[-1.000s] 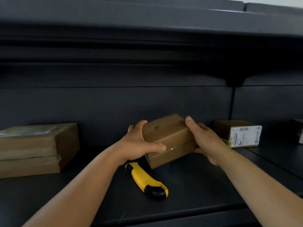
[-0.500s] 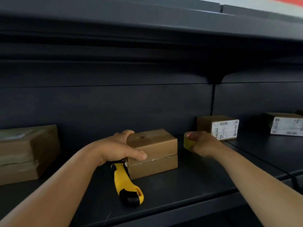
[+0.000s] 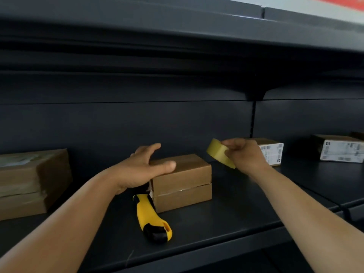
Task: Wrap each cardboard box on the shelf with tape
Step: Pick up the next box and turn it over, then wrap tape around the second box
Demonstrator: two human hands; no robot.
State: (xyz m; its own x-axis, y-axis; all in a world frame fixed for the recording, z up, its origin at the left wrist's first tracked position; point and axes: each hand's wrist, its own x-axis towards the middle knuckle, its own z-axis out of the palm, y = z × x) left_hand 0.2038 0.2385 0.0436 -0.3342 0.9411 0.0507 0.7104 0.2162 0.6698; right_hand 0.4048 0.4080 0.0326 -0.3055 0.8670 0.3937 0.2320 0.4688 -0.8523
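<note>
We hold the tape roll [image 3: 220, 155] up in our right hand [image 3: 244, 154] to find its end, while our left hand [image 3: 141, 168], fingers spread, hovers by the box [image 3: 183, 182] to steady it w/o gripping.

Four cardboard boxes sit on the shelf [image 3: 226, 217]: one [image 3: 183, 182] under the left hand's fingers [image 3: 167, 165], one [image 3: 29, 182] far left of them, two [image 3: 272, 149] [image 3: 340, 147] beyond the right hand's fingers [image 3: 234, 143]. One tape roll [image 3: 219, 154] is pinched in those right fingers, and one yellow utility knife [image 3: 151, 218] lies below the left fingers
</note>
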